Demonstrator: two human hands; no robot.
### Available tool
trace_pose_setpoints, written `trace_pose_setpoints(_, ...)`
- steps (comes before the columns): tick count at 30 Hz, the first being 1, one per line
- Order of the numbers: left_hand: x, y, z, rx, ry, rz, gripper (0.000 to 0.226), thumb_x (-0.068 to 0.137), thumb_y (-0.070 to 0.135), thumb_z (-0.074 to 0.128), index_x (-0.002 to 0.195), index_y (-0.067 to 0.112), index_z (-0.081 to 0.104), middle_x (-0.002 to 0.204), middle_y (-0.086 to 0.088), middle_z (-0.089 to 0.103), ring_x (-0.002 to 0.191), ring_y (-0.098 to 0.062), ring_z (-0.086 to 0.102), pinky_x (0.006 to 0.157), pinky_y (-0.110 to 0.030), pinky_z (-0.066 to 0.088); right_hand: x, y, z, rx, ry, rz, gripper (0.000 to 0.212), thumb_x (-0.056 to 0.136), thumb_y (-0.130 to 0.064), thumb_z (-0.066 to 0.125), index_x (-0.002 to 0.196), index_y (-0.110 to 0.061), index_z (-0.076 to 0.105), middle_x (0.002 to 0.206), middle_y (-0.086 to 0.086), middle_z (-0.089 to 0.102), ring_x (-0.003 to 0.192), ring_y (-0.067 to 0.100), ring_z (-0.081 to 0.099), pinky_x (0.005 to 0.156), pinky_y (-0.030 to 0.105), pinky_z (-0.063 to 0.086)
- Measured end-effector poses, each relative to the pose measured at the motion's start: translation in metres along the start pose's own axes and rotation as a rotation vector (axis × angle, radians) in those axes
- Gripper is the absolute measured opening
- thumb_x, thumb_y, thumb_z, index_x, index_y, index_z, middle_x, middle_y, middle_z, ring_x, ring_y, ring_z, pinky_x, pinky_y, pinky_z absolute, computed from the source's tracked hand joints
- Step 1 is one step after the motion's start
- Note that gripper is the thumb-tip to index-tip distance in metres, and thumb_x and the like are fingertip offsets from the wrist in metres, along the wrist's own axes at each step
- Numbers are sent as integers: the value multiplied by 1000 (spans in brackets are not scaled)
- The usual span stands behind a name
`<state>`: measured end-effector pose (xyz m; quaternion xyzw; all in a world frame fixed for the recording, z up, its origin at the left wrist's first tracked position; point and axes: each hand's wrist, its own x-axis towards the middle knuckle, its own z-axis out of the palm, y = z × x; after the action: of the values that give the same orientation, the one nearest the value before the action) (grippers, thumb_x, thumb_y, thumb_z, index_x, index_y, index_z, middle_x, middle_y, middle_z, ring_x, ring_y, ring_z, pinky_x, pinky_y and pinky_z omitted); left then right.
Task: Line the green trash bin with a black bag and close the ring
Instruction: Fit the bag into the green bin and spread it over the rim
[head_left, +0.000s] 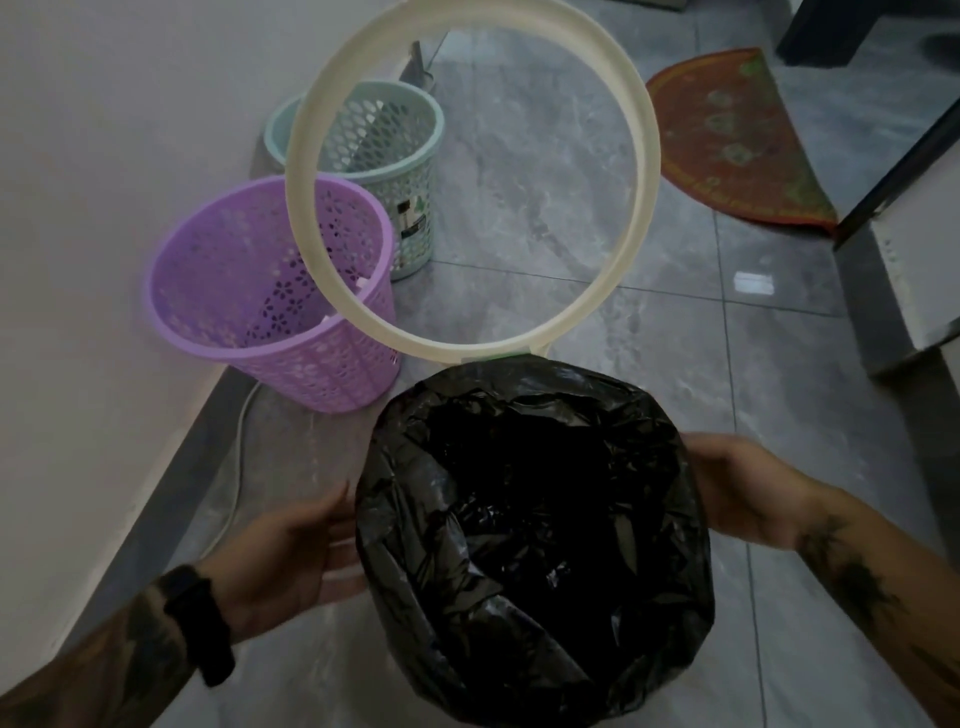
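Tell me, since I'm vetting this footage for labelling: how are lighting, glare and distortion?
Head view: dim, bluish light; the black bag loses fold detail in its dark centre; a small window glare on the floor tiles; wide-angle bending curves the wall edge; the left hand and right hand look slightly soft.

Near, a glossy black bag (535, 519) under a cream ring (474, 179). Far left, a lilac basket (270, 306) with flower-shaped holes and a mint basket (410, 171) with oval holes. Grey marbled floor (649, 338); far right, an orange-red mat (737, 145) with green motifs.
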<state>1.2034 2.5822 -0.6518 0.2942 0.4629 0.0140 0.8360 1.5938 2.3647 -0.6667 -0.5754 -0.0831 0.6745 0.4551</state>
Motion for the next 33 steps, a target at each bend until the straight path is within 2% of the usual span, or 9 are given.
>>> trace_pose_setpoints(4,-9,-32,-9,-11,-61,49,83,45,19,99,122,8,69,120,-19,71,92,-28,74,79,-41,62,-9,27,-2,-75,-19,-5,63,66,-13,86,126,-8,67,134,30,61,129,53,51,113,68,32)
trace_pose_setpoints(7,6,-46,-5,62,97,74,58,68,10,87,121,10,66,125,-20,71,95,-28,73,86,-43,58,-5,36,10,-182,81,-24,33,92,2,59,123,-3,66,124,28,68,122,51,57,107,65,42)
trace_pose_setpoints(9,13,-49,8,207,156,105,41,85,0,69,124,11,64,126,-18,70,105,-31,71,90,-46,56,-4,39,16,-216,116,-11,31,97,3,51,124,-3,64,118,22,73,114,43,66,104,60,48)
trace_pose_setpoints(15,14,-47,50,356,209,294,30,95,-8,54,109,13,70,97,-2,80,80,-9,77,60,-17,58,-11,44,15,-201,48,20,38,94,10,54,126,-8,64,125,21,70,119,40,65,105,57,48)
trace_pose_setpoints(18,15,-50,46,174,160,237,25,99,5,52,114,13,71,107,-7,79,96,-20,76,75,-34,61,-16,47,19,-281,81,-28,34,94,8,56,120,-13,67,117,14,76,110,33,71,98,51,55)
trace_pose_setpoints(21,11,-58,19,-119,3,108,64,66,13,79,128,10,65,130,-18,68,122,-38,61,108,-58,43,-19,52,26,-319,148,-105,33,92,11,59,108,-15,71,101,7,81,95,25,76,85,45,62)
trace_pose_setpoints(24,-4,-72,6,-70,-65,76,82,41,-8,80,119,14,71,119,-17,73,99,-35,69,87,-53,58,-19,57,32,-330,194,-144,35,94,11,55,98,-20,70,85,-4,81,78,12,77,63,27,62)
trace_pose_setpoints(28,2,-86,12,178,21,111,69,66,-12,77,129,8,61,127,-24,68,114,-42,66,96,-62,52,-13,57,36,-369,262,-217,37,93,15,53,92,-17,71,82,-1,78,70,7,75,58,20,57)
trace_pose_setpoints(33,13,-77,18,321,228,157,41,90,-16,56,123,8,65,119,-21,73,106,-41,70,81,-47,61,-5,50,30,-346,331,-204,23,96,5,55,101,-9,72,96,14,77,82,21,76,68,33,60)
